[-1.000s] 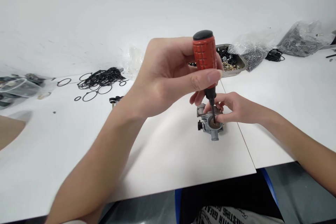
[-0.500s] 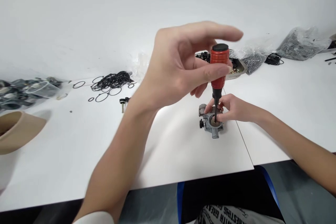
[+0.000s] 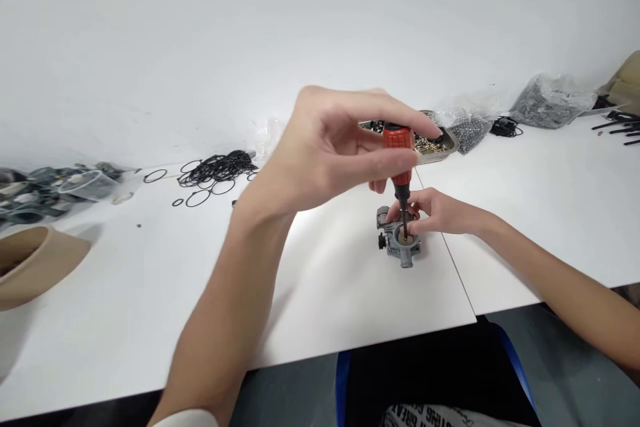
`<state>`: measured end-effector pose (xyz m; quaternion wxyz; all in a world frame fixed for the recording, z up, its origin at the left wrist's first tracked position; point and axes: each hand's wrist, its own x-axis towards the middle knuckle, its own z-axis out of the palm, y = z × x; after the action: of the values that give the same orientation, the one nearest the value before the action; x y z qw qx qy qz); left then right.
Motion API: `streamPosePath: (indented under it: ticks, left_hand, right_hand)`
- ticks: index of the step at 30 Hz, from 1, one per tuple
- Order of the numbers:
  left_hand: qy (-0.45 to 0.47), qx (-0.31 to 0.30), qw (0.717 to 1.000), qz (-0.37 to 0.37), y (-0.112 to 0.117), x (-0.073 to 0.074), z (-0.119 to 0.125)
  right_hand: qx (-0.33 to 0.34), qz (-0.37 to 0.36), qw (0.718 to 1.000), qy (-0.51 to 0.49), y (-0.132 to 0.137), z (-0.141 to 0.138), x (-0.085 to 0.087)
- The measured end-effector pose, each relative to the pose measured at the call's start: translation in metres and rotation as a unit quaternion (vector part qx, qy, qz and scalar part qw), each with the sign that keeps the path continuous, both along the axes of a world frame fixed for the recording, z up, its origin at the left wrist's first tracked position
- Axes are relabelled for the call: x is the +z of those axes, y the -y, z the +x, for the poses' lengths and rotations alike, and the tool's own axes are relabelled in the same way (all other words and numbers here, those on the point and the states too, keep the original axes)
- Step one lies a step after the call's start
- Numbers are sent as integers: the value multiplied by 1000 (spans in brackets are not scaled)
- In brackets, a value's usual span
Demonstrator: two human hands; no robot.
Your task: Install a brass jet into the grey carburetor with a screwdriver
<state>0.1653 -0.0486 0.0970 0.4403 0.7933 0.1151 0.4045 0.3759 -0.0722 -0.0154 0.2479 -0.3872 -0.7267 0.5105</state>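
Left hand [image 3: 340, 147] hides screwdriver [image 3: 399, 147] handle top.

Your left hand [image 3: 340, 147] has closed back over the screwdriver [image 3: 399, 153], fingers now covering its black cap, after spreading open half a second ago; a second ago it gripped lower.

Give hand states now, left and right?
Left hand: closed on the screwdriver.
Right hand: closed on the metal part.

two hands, one red-handled screwdriver [image 3: 399, 147], one grey metal carburetor body [image 3: 399, 243], one metal tray [image 3: 445, 144], two plastic bags of parts, one heap of black o-rings [image 3: 215, 168].
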Motion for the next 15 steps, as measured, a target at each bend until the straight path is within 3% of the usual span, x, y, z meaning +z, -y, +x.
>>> streamPosePath:
  ticks: [3,6,11,13,15]
  left_hand:
    - [3,17,999,-34,1,-1,-1]
    - [-38,-4,998,-41,-1,-2,-2]
    - [-6,83,996,14,-3,-6,2]
    - [25,89,995,-26,-4,-8,4]
    - [40,65,993,-88,-4,-10,4]
  right_hand:
    - [-4,-24,1000,-16,-2,4,4]
    - [-45,8,999,-25,-8,15,23]
    - [-176,197,964,-18,-5,22,96]
    - [-192,269,944,-15,3,15,127]
    - [-166,323,932,-3,11,7,150]
